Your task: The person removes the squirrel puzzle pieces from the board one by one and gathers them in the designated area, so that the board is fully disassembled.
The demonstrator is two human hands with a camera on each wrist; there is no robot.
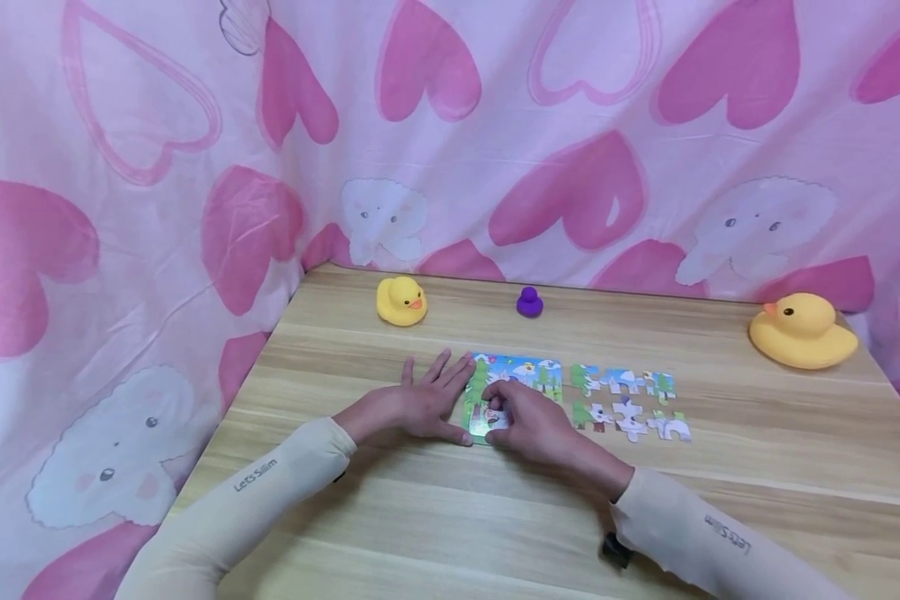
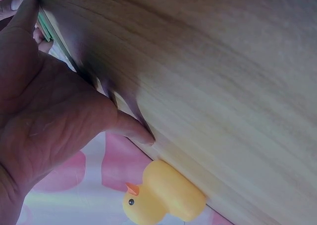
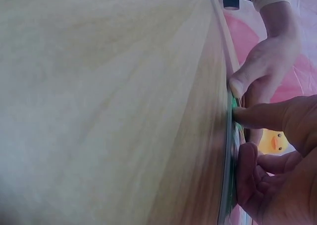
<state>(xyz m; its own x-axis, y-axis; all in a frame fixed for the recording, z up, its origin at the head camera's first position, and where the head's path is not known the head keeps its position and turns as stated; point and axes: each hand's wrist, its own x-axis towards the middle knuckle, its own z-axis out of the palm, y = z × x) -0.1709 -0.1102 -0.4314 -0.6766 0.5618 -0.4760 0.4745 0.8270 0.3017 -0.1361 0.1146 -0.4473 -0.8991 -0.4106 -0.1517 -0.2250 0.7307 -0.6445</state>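
A colourful puzzle board (image 1: 520, 367) lies flat on the wooden table. Fingers spread, the left hand (image 1: 425, 407) rests at the board's left edge, with its thumb by the lower left corner; in the left wrist view the same hand (image 2: 54, 106) touches the table. Over the board's lower left part, the right hand (image 1: 536, 421) has its thumb and bent index finger on the surface, a small gap between them. The right wrist view shows this hand (image 3: 282, 155) with its thumb at the board's edge and other fingers curled. Whether it pinches a piece is unclear.
Several loose puzzle pieces (image 1: 630, 417) lie in two rows right of the board. Behind stand a yellow duck (image 1: 401, 302) and a small purple duck (image 1: 529, 302); a larger yellow duck (image 1: 802, 333) is at the right. A pink heart-patterned curtain (image 1: 450, 158) borders the table.
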